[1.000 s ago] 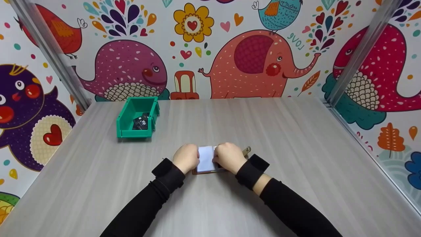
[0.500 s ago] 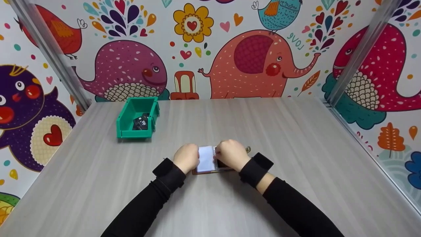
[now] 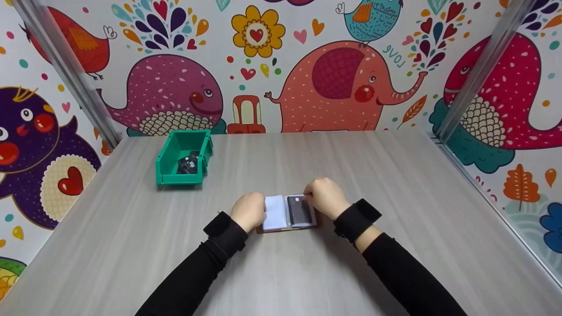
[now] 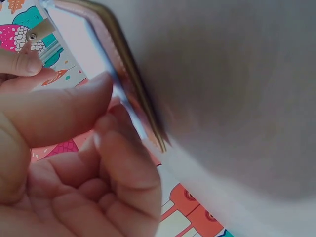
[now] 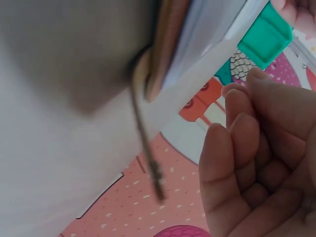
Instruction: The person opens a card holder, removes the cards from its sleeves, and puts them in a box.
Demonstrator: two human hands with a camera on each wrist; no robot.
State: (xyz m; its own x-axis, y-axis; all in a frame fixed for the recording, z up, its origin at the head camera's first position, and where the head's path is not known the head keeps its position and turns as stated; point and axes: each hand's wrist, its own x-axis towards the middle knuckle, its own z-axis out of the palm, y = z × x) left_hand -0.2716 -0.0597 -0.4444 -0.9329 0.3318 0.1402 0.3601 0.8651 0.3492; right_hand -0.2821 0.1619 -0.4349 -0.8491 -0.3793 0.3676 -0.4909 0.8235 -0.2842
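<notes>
A small brown card holder lies spread on the table, white sleeves on its left side. Its right-hand clear sleeve contains a dark card. At the left edge my left hand pinches the sleeves between thumb and index finger, as the left wrist view shows. My right hand is over the holder's upper right corner. Seen from the right wrist, its fingers are loosely bent with nothing visible between them, and they look apart from the holder. A snap strap sticks out from the holder's cover.
A green bin stands at the back left of the table, with several black cards inside. Patterned walls enclose the back and sides, with metal posts at the corners.
My right hand has moved right and slightly away from me, off the right-hand sleeve, so the dark card now shows fully. The left hand stays at the holder's left edge.
</notes>
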